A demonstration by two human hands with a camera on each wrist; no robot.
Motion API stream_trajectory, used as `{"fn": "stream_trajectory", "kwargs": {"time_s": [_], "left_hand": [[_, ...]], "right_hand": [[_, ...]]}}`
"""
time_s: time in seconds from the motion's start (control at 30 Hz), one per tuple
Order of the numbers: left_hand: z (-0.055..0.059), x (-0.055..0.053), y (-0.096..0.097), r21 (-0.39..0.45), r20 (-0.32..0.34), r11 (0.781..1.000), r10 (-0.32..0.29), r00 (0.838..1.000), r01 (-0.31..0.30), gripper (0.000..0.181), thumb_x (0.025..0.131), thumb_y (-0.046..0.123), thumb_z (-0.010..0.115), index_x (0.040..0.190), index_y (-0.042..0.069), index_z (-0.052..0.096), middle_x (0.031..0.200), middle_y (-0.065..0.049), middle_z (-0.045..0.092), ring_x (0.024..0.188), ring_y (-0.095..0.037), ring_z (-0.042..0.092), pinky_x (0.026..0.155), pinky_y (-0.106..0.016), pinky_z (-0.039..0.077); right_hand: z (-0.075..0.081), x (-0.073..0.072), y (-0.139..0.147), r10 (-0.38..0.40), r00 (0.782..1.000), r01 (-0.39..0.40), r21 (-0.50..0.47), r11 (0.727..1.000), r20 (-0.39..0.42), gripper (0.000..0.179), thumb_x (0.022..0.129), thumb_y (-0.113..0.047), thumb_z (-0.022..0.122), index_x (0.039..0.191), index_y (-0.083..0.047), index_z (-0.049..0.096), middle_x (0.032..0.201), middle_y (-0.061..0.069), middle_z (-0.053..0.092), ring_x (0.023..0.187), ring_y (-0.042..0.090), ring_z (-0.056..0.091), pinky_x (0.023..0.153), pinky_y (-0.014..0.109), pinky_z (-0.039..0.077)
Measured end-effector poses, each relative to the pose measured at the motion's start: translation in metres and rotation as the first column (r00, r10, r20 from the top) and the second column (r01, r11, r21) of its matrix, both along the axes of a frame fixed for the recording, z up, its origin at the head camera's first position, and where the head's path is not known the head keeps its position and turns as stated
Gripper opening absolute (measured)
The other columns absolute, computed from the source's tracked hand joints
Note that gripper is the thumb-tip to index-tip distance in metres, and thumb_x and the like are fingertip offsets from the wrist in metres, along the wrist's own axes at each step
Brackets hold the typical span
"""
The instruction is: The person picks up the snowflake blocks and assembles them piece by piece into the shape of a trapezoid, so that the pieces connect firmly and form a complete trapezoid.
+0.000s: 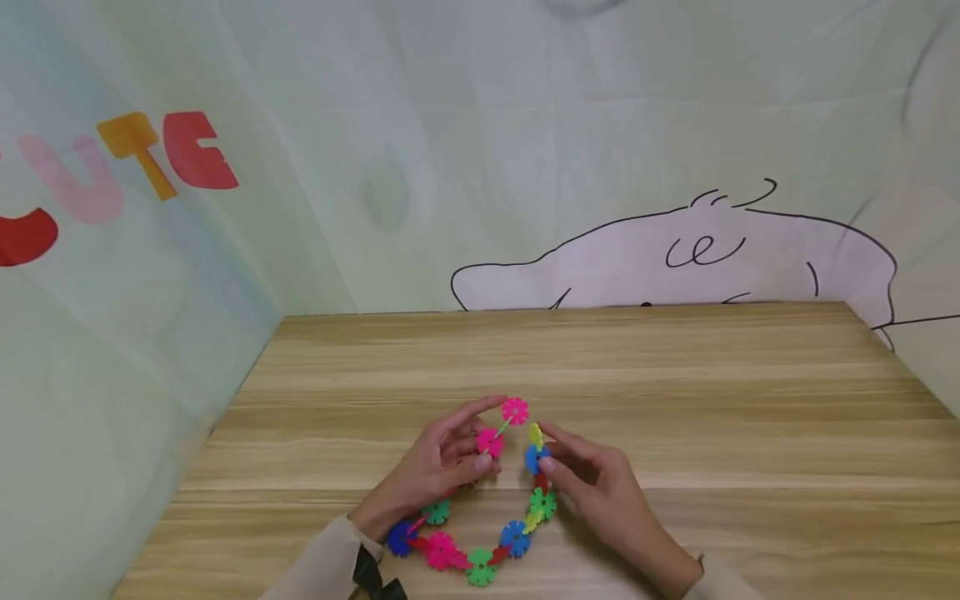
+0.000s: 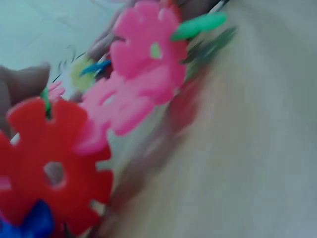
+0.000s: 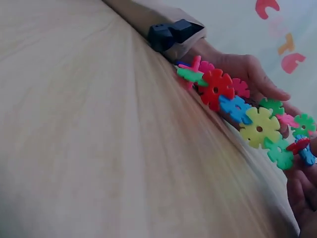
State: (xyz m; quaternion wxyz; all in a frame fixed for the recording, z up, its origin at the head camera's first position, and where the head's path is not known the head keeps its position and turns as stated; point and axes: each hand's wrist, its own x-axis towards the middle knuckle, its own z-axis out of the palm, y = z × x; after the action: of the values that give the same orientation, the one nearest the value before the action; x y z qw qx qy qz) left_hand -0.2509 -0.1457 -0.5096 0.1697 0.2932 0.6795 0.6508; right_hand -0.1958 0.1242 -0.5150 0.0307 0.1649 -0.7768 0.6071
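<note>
A chain of notched, flower-shaped plastic discs (image 1: 481,575), slotted together in several colours, curves in an open loop between the two hands. My left hand (image 1: 438,462) pinches a pink disc (image 1: 489,439) near one end of it, its index finger reaching towards the pink end disc (image 1: 515,403). With thumb and fingers, my right hand (image 1: 603,483) holds the other end at a blue disc (image 1: 532,460), beside a yellow disc (image 1: 536,437). A gap separates the two ends. Close up in the left wrist view is a red disc (image 2: 74,188); a yellow disc (image 3: 252,124) shows in the right wrist view.
The wood-grain table (image 1: 675,375) stretches behind and to both sides of the hands. Its far edge meets a printed backdrop (image 1: 420,167) with cartoon lines and coloured letters. A black device (image 1: 367,575) sits at the left sleeve.
</note>
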Motion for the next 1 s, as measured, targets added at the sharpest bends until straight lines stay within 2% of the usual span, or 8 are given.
{"fn": "stream_trajectory", "kwargs": {"time_s": [0.07,0.1,0.27,0.33,0.43,0.6,0.73,1.0], "left_hand": [[-0.001,0.002,0.01,0.028,-0.016,0.999,0.029,0.999,-0.028,0.069,0.104,0.005,0.067,0.166,0.017,0.04,0.109,-0.005,0.058,0.094,-0.007,0.07,0.085,-0.023,0.06],[-0.001,0.002,0.015,0.037,-0.028,0.998,0.045,0.999,-0.044,0.068,0.103,0.005,0.067,0.165,0.016,0.041,0.106,-0.004,0.057,0.092,-0.006,0.068,0.088,-0.021,0.059],[-0.003,-0.001,0.034,0.049,-0.074,0.995,0.093,0.993,-0.089,0.064,0.103,0.006,0.067,0.162,0.014,0.047,0.099,-0.005,0.048,0.081,-0.004,0.053,0.08,-0.016,0.051],[-0.003,-0.002,0.038,0.041,-0.08,0.995,0.095,0.992,-0.092,0.062,0.103,0.008,0.067,0.162,0.014,0.048,0.1,-0.004,0.046,0.079,-0.004,0.05,0.073,-0.017,0.047],[-0.003,-0.004,0.042,0.039,-0.071,0.995,0.095,0.993,-0.092,0.064,0.104,0.01,0.068,0.163,0.017,0.046,0.098,-0.003,0.047,0.077,-0.004,0.05,0.069,-0.016,0.046],[-0.003,-0.006,0.044,0.054,-0.07,0.994,0.094,0.993,-0.09,0.067,0.104,0.01,0.067,0.166,0.016,0.042,0.096,-0.003,0.048,0.074,-0.005,0.051,0.068,-0.017,0.048],[-0.002,-0.008,0.046,0.034,-0.082,0.996,0.081,0.993,-0.079,0.067,0.104,0.01,0.067,0.165,0.016,0.043,0.097,-0.004,0.047,0.074,-0.005,0.05,0.068,-0.017,0.047],[0.003,-0.011,0.052,-0.004,-0.065,0.999,0.04,0.997,-0.04,0.066,0.102,0.008,0.068,0.163,0.021,0.046,0.096,-0.003,0.05,0.074,-0.005,0.052,0.068,-0.017,0.047]], "right_hand": [[0.001,-0.002,0.0,-0.038,0.998,0.042,-0.062,0.997,0.059,0.039,0.102,-0.011,0.074,0.139,-0.003,0.07,0.109,0.015,0.082,0.095,0.005,0.076,0.084,0.023,0.063],[0.002,-0.003,0.001,-0.059,0.995,0.066,-0.086,0.994,0.085,0.036,0.101,-0.01,0.074,0.135,-0.001,0.072,0.107,0.014,0.082,0.093,0.005,0.075,0.083,0.023,0.062],[0.004,-0.008,0.003,-0.107,0.983,0.13,-0.152,0.98,0.151,0.024,0.099,-0.009,0.077,0.12,0.002,0.077,0.102,-0.001,0.081,0.092,0.006,0.074,0.083,0.023,0.061],[0.005,-0.01,0.003,-0.113,0.979,0.14,-0.163,0.977,0.167,0.024,0.099,-0.009,0.077,0.12,0.002,0.077,0.105,-0.002,0.082,0.093,0.007,0.074,0.083,0.023,0.061],[0.007,-0.012,0.002,-0.132,0.971,0.168,-0.174,0.97,0.201,0.025,0.098,-0.01,0.078,0.12,0.002,0.078,0.11,0.004,0.082,0.093,0.007,0.073,0.083,0.022,0.06],[0.009,-0.013,0.001,-0.155,0.956,0.205,-0.185,0.961,0.25,0.026,0.097,-0.008,0.079,0.12,0.003,0.078,0.114,0.014,0.081,0.092,0.007,0.072,0.082,0.021,0.058],[0.009,-0.015,0.002,-0.157,0.952,0.211,-0.192,0.958,0.263,0.026,0.097,-0.007,0.079,0.12,0.004,0.077,0.114,0.014,0.081,0.092,0.007,0.072,0.082,0.021,0.058],[0.01,-0.017,0.004,-0.192,0.938,0.253,-0.19,0.949,0.289,0.026,0.097,-0.007,0.079,0.121,0.003,0.078,0.12,0.017,0.08,0.094,0.006,0.073,0.085,0.02,0.059]]}}
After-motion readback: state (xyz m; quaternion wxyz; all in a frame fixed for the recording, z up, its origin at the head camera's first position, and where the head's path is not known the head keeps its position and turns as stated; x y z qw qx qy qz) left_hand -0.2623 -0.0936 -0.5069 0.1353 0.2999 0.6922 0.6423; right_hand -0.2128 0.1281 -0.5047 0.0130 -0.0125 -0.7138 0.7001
